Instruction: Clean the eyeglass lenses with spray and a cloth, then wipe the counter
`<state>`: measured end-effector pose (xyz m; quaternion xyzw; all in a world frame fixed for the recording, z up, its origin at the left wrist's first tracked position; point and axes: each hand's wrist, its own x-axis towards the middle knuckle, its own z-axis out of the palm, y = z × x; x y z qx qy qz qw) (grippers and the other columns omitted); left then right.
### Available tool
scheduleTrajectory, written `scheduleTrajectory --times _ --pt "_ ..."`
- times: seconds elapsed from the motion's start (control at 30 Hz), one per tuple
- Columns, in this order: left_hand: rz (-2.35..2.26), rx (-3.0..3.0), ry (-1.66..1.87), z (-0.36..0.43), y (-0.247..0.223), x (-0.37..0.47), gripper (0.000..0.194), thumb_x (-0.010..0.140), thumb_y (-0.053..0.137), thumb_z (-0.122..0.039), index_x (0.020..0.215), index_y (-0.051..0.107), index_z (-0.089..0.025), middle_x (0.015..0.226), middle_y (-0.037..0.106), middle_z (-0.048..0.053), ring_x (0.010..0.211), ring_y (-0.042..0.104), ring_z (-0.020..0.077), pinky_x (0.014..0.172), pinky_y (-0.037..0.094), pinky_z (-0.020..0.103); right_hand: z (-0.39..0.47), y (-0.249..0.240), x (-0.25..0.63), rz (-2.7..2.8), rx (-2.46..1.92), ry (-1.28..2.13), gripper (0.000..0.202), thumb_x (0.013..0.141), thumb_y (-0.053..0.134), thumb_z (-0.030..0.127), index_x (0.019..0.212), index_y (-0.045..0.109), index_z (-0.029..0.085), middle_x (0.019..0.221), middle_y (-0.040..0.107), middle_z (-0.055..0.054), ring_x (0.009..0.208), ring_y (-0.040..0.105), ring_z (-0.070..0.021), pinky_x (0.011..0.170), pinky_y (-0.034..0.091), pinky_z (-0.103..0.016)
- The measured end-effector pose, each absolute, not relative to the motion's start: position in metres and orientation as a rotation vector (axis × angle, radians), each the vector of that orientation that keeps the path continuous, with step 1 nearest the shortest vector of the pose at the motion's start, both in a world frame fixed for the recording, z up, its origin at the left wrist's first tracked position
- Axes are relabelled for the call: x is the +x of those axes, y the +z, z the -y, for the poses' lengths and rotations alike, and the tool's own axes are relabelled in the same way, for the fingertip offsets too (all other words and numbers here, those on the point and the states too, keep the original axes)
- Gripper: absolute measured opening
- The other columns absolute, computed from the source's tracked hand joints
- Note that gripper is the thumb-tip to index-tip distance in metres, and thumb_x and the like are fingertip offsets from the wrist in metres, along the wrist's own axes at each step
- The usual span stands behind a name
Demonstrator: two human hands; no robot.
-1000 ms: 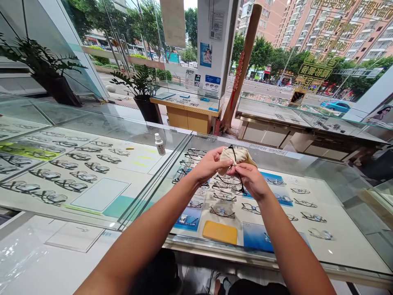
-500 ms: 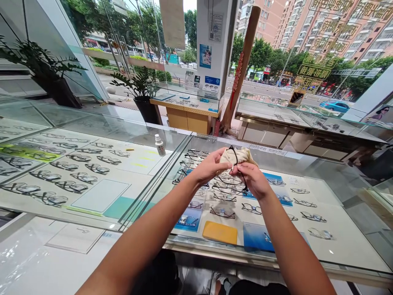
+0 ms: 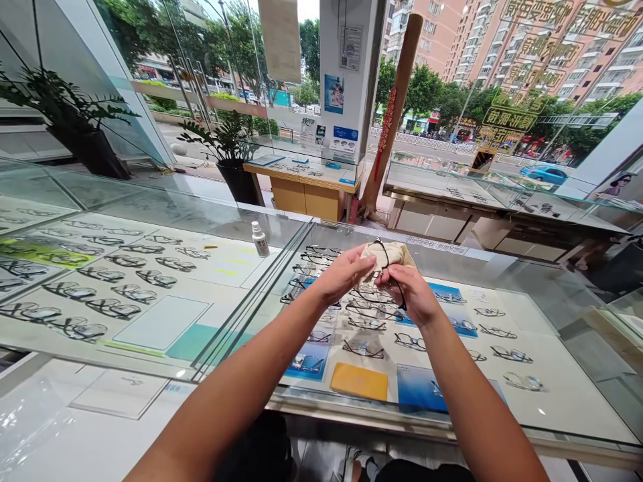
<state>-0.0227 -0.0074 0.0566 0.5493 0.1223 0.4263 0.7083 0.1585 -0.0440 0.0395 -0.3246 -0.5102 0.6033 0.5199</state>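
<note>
Above the glass display case, my left hand (image 3: 347, 273) pinches a cream cloth (image 3: 396, 253) that is bunched against a pair of black-framed glasses (image 3: 382, 249). My right hand (image 3: 410, 289) grips the same glasses from the other side, its fingers closed near the hinge. One dark temple arm hangs down beside my right palm. The lenses are mostly hidden by the cloth and fingers. Below my hands, a yellow cloth or case (image 3: 359, 381) lies at the near side of the display.
A white spray bottle (image 3: 260, 239) stands on the glass at the back left. Rows of glasses fill the left display case (image 3: 181, 298) and the right one (image 3: 547, 321). Farther back are a potted plant (image 3: 240, 177) and a wooden cabinet (image 3: 306, 194).
My left thumb has shifted up over the cloth. The glasses and my right hand stay nearly where they were, and the view has moved slightly.
</note>
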Motion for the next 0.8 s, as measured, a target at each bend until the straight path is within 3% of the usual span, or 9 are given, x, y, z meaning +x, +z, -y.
scheduleTrajectory --times 0.13,0.3,0.43,0.57,0.67,0.8 --pt "-0.255 1.171 0.918 0.006 0.056 -0.025 0.043 0.086 0.083 -0.047 0.107 0.072 -0.011 0.081 0.071 0.009 0.071 0.063 0.0172 0.068 0.049 0.027 0.044 0.042 0.160 1.204 -0.760 1.466 0.037 0.077 0.087 0.055 0.075 0.076 0.020 0.085 0.071 -0.007 0.084 0.064 -0.0223 0.089 0.053 -0.035" --pt "-0.269 1.210 0.948 0.005 0.053 -0.024 0.045 0.080 0.091 -0.043 0.104 0.069 -0.011 0.075 0.070 0.005 0.066 0.064 0.0143 0.068 0.052 0.026 0.044 0.036 0.158 1.239 -0.782 1.445 0.039 0.076 0.089 0.057 0.079 0.077 0.019 0.084 0.070 -0.007 0.088 0.063 -0.0237 0.090 0.051 -0.036" --pt "-0.356 1.217 1.014 0.003 0.045 -0.020 0.051 0.078 0.091 -0.053 0.097 0.064 -0.013 0.073 0.070 0.003 0.053 0.062 0.0120 0.057 0.052 0.025 0.043 0.025 0.151 1.300 -0.806 1.416 0.044 0.077 0.089 0.061 0.082 0.077 0.019 0.085 0.070 -0.007 0.092 0.062 -0.0242 0.094 0.048 -0.038" --pt "-0.415 1.217 1.077 -0.001 0.037 -0.017 0.053 0.086 0.079 -0.065 0.091 0.061 -0.015 0.065 0.067 0.000 0.042 0.055 0.0100 0.046 0.046 0.023 0.044 0.019 0.146 1.383 -0.817 1.383 0.044 0.082 0.085 0.062 0.083 0.078 0.019 0.089 0.071 -0.007 0.099 0.063 -0.0259 0.101 0.045 -0.040" --pt "-0.359 1.244 1.024 -0.004 0.040 -0.022 0.053 0.092 0.071 -0.067 0.088 0.062 -0.015 0.062 0.066 0.003 0.048 0.059 0.0128 0.052 0.048 0.025 0.044 0.022 0.149 1.359 -0.812 1.367 0.041 0.084 0.085 0.060 0.085 0.079 0.020 0.088 0.072 -0.007 0.096 0.063 -0.0255 0.098 0.046 -0.040" --pt "-0.277 1.243 0.949 -0.003 0.049 -0.029 0.046 0.084 0.087 -0.050 0.101 0.065 -0.014 0.078 0.071 0.005 0.066 0.066 0.0141 0.065 0.050 0.024 0.043 0.030 0.156 1.278 -0.773 1.369 0.036 0.082 0.086 0.056 0.082 0.080 0.020 0.087 0.072 -0.007 0.090 0.062 -0.0233 0.091 0.049 -0.037"
